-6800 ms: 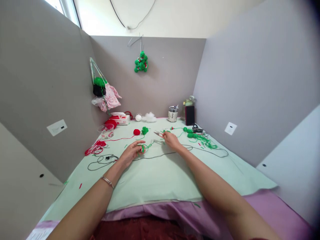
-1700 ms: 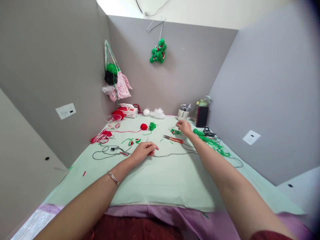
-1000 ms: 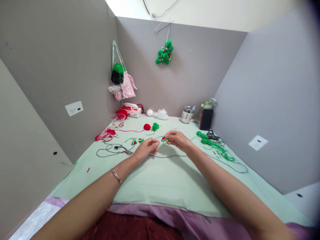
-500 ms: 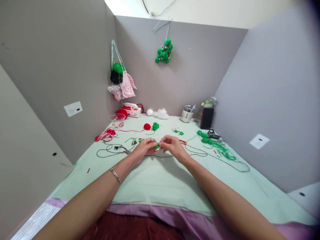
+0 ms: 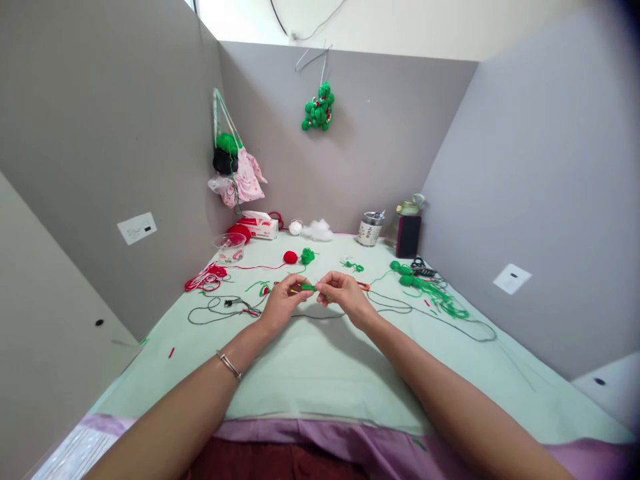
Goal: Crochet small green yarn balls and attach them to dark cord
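My left hand (image 5: 283, 301) is closed in a pinch on a small green crochet piece (image 5: 308, 287). The fingertips of my right hand (image 5: 344, 295) pinch its other side, so the piece sits between both hands just above the table. A short yellow tip shows by my left fingers; what it belongs to is hidden. Just behind my right hand, the orange handle of thread snips (image 5: 365, 287) shows, the blades covered. Beyond my left hand lies a red, white and green crochet piece (image 5: 265, 291), partly hidden. More green crochet bits (image 5: 353, 267) lie further back.
A dark cord (image 5: 320, 317) loops across the table. Red yarn (image 5: 206, 277), a clear tub (image 5: 229, 248), a tissue box (image 5: 261, 229) and white stuffing (image 5: 318, 231) are left and back. Green balls with yarn tails (image 5: 410, 280), a can (image 5: 370, 230) and a phone-like block (image 5: 409, 236) are right.
The snips went from my right hand onto the table. My right hand fetched a small crochet piece from the back and brought it to my left hand; both now hold it.
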`<action>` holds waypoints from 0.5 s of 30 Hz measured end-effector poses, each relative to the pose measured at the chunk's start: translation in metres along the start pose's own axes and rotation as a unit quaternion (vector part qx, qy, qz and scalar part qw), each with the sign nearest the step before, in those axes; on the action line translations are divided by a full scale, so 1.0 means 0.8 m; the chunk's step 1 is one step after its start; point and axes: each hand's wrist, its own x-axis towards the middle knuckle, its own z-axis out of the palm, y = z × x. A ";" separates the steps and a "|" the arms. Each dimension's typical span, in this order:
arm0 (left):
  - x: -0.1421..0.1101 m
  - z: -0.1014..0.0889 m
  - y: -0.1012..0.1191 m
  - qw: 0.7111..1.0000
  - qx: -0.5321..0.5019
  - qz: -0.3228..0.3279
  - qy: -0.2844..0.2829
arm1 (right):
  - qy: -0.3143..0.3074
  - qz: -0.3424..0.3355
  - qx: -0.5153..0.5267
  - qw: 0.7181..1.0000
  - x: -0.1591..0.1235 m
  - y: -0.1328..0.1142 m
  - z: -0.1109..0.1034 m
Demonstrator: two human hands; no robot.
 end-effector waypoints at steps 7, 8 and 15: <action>0.006 -0.005 -0.003 0.998 -0.063 -0.025 0.006 | 0.014 -0.042 -0.052 0.998 0.004 -0.001 -0.012; 0.006 -0.004 -0.004 0.997 -0.069 -0.026 0.003 | 0.006 -0.041 -0.062 0.997 0.004 0.000 -0.012; 0.003 -0.002 -0.003 0.996 -0.074 -0.044 -0.016 | -0.001 -0.069 -0.163 0.984 0.003 0.004 -0.010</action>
